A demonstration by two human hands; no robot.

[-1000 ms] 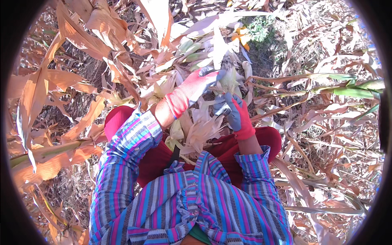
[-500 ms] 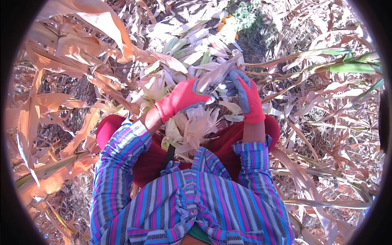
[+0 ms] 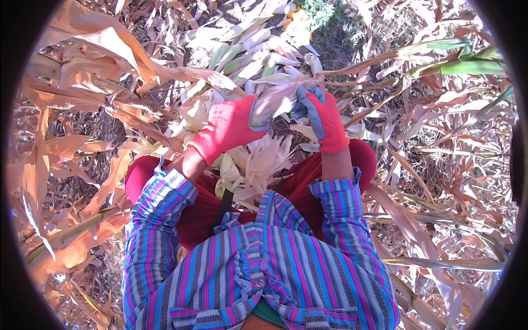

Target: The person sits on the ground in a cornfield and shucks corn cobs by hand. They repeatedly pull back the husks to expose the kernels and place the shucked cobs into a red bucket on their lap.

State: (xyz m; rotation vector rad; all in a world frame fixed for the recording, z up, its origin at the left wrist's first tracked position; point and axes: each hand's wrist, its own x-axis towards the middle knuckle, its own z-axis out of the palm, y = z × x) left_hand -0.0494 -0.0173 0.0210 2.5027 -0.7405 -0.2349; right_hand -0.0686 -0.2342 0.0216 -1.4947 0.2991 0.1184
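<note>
A corn ear [image 3: 276, 103] in its pale, dry husk is held above the ground in front of my crossed legs. My left hand [image 3: 232, 124], in a red glove with a grey palm, is wrapped round its lower end. My right hand [image 3: 322, 116], gloved alike, has its fingers curled in and pinched at the husk on the ear's right side. No kernels show on this ear. Loose, peeled-back husks [image 3: 263, 168] lie below my hands, between my knees.
A pile of corn ears in husks [image 3: 247, 52] spreads out beyond my hands. Several bare yellow ears [image 3: 297, 25] lie at its far end beside a green weed [image 3: 320, 14]. Dry leaning leaves [image 3: 110, 41] crowd the left, and a partly green stalk [image 3: 434, 58] reaches in from the right.
My left hand has moved left and slightly up with the ear. The right hand's fingers have curled in and closed at the husk. The view has shifted slightly.
</note>
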